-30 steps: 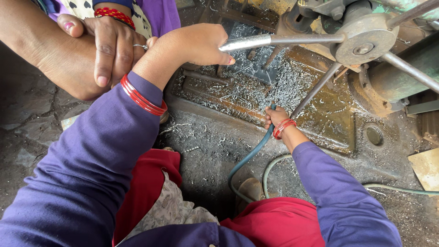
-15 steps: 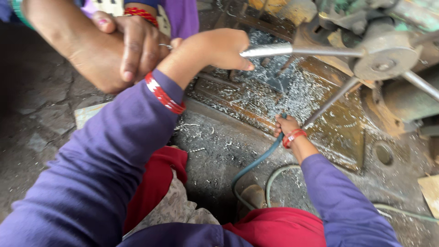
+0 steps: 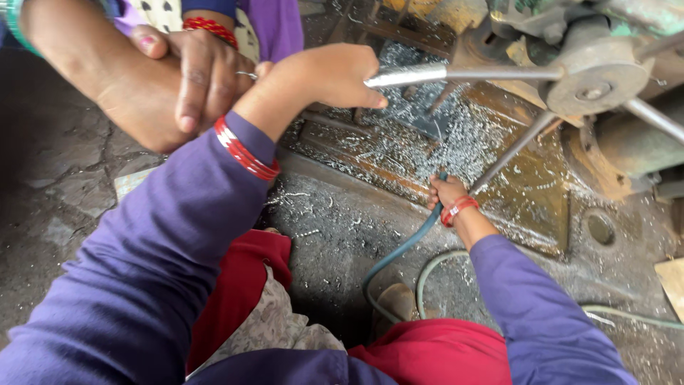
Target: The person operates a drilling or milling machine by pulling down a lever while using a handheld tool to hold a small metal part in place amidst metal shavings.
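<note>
Lever handle (image 3: 406, 75) in left hand (image 3: 331, 71), metal shavings (image 3: 427, 146) below

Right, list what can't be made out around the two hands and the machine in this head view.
- Left hand: its fingers wrap the metal lever handle, so the palm's contact is hidden.
- Right hand: its fingertips are turned away, so how it holds the teal hose is unclear.
- Machine hub: the top and right edges cut off the body.
- Metal shavings: too small to tell apart.
- Co-worker's hand: the top edge cuts off the rest of them.
</note>
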